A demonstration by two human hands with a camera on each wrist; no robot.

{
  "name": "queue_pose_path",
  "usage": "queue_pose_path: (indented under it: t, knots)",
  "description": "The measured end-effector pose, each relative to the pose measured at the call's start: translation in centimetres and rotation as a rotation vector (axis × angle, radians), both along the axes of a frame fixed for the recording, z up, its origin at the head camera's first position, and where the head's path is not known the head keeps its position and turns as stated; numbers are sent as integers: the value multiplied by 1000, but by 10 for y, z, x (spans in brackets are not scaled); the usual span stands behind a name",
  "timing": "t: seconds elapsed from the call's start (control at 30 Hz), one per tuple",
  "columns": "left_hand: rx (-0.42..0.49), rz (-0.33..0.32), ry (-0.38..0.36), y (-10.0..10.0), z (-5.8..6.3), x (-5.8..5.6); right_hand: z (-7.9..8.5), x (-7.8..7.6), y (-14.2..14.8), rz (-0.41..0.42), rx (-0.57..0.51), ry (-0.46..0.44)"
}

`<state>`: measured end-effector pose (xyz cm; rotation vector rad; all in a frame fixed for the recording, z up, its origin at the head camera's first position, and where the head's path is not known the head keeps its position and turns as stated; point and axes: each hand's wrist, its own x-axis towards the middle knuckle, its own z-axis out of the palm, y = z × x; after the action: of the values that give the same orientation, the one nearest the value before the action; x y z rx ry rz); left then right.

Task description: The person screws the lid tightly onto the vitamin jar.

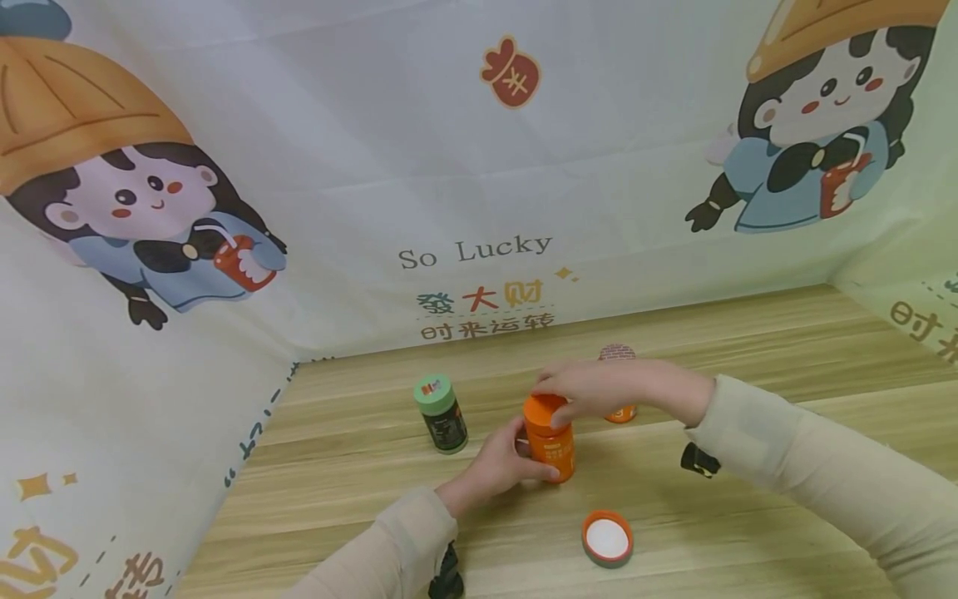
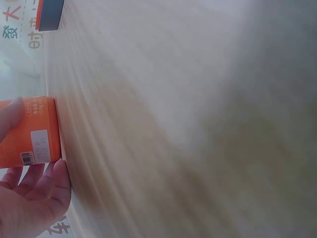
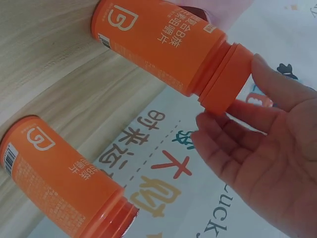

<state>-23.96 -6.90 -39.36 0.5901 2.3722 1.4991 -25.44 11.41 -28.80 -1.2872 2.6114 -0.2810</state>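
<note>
My left hand (image 1: 497, 459) grips the lower body of an orange supplement bottle (image 1: 552, 456) standing on the table; in the left wrist view its thumb and fingers lie on either side of the label. My right hand (image 3: 262, 139) pinches the bottle's orange cap (image 3: 228, 77) between thumb and fingers from above. The cap sits on the bottle neck. Behind the right wrist stands a second orange bottle (image 3: 64, 173) without a cap, its top covered by a printed seal (image 1: 617, 352). A loose grey and orange lid (image 1: 607, 539) lies upside down in front, white liner showing.
A dark jar with a green lid (image 1: 440, 416) stands left of the held bottle. Printed cloth (image 1: 359, 166) walls the wooden table (image 1: 337, 466) at the back and sides. A small black object (image 1: 700, 459) shows beneath the right sleeve.
</note>
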Motion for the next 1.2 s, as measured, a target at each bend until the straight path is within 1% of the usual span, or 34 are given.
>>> queue_pose_path:
  t: [0.17,0.33,0.43,0.57,0.7,0.8,0.87,0.93,0.97,1.03,1.07,1.13,1.17,1.2]
  knots:
    - [14,1,-4,-1,0,1,-2,1,-4,-73,-12,86]
    - [24,8,-6,0,0,1,-3,5,-11,-201,9,130]
    - [29,7,-7,0,0,0,-5,6,-15,-251,31,188]
    - [23,5,-11,-1,0,0,-7,9,-19,-292,43,254]
    - [9,12,-13,-1,0,0,-8,12,-21,-341,39,290]
    - [14,20,-20,0,-1,0,-8,15,-20,-362,50,332]
    - [21,23,-27,1,-1,0,-7,15,-19,-367,50,324]
    - [32,21,-29,1,-2,0,-5,15,-16,-335,30,278]
    - [31,21,-25,1,-2,0,-3,13,-14,-294,13,247]
    - [30,14,-18,1,-1,0,1,9,-9,-171,-8,177]
    - [25,14,-13,1,-1,0,4,7,-5,-94,-18,143]
    - [15,10,-5,1,-1,0,8,4,0,62,-19,110]
    - [7,13,-7,1,-1,0,9,2,3,133,-14,112]
    - [3,15,-11,1,-1,0,9,1,4,186,-8,113]
